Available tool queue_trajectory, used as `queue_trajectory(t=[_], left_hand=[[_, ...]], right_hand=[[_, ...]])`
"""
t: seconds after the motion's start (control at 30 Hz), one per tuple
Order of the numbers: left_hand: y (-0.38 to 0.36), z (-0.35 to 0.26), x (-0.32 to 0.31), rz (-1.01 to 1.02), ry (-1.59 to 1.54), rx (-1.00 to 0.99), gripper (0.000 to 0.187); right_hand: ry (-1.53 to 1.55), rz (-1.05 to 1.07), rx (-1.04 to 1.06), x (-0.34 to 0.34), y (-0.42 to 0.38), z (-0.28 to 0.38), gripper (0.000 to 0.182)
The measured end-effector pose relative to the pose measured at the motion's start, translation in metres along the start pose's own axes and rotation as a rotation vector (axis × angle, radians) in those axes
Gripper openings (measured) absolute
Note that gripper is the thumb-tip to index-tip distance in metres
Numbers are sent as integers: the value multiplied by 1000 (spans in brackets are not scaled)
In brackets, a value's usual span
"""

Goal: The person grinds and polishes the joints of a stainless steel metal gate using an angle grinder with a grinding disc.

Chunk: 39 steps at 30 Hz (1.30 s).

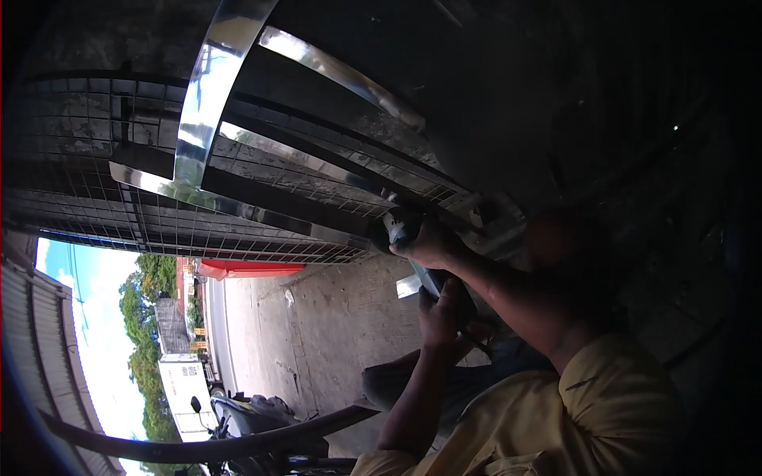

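Note:
An angle grinder (431, 278), mostly in shadow, is held between my two hands. My right hand (427, 242) is closed around its front end, close behind the silvery gear head (397, 225). Lower in the view, my left hand (446, 312) is wrapped round the rear of its body. The head is against or very near the end of a shiny flat metal bar (278, 220); darkness hides whether they touch. That bar joins a wide mirror-bright metal strip (208, 87), with more polished bars (341, 75) running beside it.
The view is turned sideways. A wire mesh panel (71, 190) lies behind the bars. Concrete floor (317, 333) stretches towards a road, with a red cover (250, 269), a parked motorcycle (254, 412) and a white truck (182, 389). A dark curved bar (198, 451) crosses the bottom.

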<state>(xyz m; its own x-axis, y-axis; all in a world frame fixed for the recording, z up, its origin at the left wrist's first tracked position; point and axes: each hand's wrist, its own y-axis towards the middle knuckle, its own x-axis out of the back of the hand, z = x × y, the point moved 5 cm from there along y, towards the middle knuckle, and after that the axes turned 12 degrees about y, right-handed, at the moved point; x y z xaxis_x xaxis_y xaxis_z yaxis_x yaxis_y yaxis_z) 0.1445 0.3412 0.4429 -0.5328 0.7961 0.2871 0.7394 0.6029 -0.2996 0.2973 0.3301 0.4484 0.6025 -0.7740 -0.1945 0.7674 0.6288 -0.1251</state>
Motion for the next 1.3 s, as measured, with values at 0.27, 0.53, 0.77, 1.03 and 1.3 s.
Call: queue_trajectory(t=[0.27, 0.53, 0.77, 1.03, 1.3], left_hand=[[7, -30, 22, 15, 71, -147, 56], [-25, -7, -9, 36, -95, 109, 58], [3, -70, 43, -10, 206, -112, 49], [11, 17, 38, 94, 448, 153, 34], [-29, -80, 94, -47, 665, -73, 42]], right_hand=[[-38, -54, 124, -19, 9, 48, 81], [-112, -109, -17, -5, -11, -25, 96], [107, -31, 195, -30, 17, 68, 81], [-1, -68, -42, -16, -10, -42, 56], [-118, -65, 592, -58, -26, 66, 28]])
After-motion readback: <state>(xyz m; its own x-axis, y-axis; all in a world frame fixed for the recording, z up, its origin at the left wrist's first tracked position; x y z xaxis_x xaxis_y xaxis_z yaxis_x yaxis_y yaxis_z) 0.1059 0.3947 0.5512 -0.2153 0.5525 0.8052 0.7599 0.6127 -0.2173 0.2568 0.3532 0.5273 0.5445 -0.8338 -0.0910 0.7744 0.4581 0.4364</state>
